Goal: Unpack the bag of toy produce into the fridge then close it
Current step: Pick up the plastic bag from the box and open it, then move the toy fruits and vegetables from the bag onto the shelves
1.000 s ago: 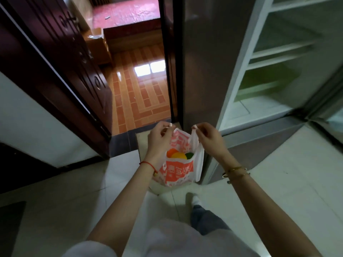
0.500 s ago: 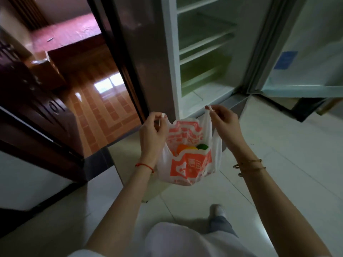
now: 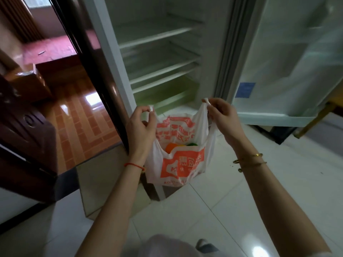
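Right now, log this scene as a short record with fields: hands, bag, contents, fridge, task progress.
left hand: left hand pinches one handle of the bag
right hand: right hand pinches the other handle
bag: white and orange plastic bag, held open between both hands, off the floor, in front of the fridge
contents: an orange toy and a green toy show at the mouth; the rest is hidden
fridge: fridge door open at right; the shelves in view hold nothing
task progress: nothing unpacked yet

Single head-worn wide-angle view, looking forward and down; hands [image 3: 181, 127] close below, open fridge [image 3: 159, 58] just ahead.
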{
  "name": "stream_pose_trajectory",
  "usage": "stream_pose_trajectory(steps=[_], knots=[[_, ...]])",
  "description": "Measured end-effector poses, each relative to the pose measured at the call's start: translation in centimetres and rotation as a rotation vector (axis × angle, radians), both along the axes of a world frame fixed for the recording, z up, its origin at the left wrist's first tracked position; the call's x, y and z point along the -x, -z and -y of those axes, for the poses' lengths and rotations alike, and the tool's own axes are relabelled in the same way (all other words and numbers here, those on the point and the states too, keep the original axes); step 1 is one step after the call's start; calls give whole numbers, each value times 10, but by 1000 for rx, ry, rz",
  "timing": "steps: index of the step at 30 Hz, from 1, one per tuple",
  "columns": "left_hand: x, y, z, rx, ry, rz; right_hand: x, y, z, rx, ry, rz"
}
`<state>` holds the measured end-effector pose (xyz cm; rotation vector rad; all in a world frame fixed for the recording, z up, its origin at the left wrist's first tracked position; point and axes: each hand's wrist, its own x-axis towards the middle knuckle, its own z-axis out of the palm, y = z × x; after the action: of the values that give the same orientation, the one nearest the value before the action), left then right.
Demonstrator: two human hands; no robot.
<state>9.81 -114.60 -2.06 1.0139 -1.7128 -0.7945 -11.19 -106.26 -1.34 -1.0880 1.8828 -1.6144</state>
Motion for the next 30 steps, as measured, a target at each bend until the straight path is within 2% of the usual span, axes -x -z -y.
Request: stream_pose_trajectory(steps=[11, 22, 30], knots=[[80, -21, 51, 18, -76, 19, 91, -33, 61, -3, -193, -103], [120, -19, 128, 49, -147, 34, 140, -30, 165, 38, -256, -93], [130, -13, 171, -6, -137, 12, 163, -21, 230, 65, -277, -74]])
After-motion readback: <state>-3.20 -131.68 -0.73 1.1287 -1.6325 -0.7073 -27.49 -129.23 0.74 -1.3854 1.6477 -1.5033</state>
